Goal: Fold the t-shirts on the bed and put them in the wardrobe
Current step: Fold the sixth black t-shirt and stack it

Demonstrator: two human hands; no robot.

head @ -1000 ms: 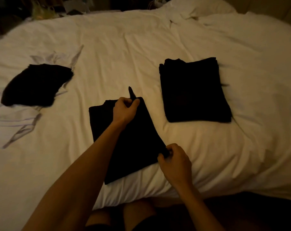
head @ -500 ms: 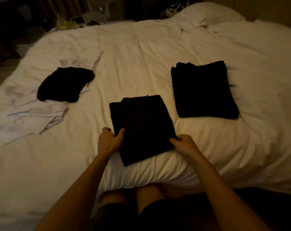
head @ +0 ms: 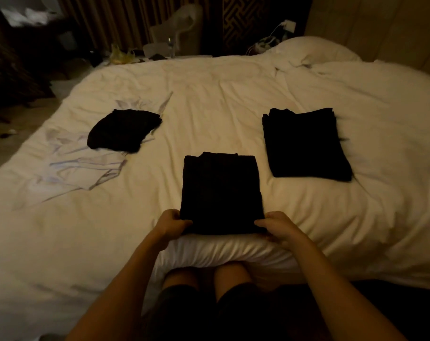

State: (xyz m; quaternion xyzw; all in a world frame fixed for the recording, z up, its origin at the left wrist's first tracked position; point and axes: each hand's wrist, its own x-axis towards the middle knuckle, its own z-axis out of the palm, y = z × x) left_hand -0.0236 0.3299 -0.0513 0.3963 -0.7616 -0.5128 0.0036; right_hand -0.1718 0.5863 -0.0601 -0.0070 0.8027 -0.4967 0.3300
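Note:
A folded black t-shirt (head: 221, 190) lies square on the white bed (head: 209, 104) near its front edge. My left hand (head: 171, 225) grips its near left corner and my right hand (head: 276, 226) grips its near right corner, thumbs on top. To the right, a second folded black t-shirt (head: 305, 143) lies flat. At the left a crumpled black t-shirt (head: 123, 130) rests on a spread white shirt (head: 86, 166).
A white pillow (head: 315, 50) sits at the far right of the bed. Beyond the bed's far edge are a yellow bag (head: 121, 56), clutter and dark curtains. A charger hangs at the wall (head: 288, 25). My knees (head: 206, 276) touch the bed's front edge.
My hands let go of the far and side edges and came to the near corners. The black t-shirt turned from skewed to square with the bed edge. The view tilted up.

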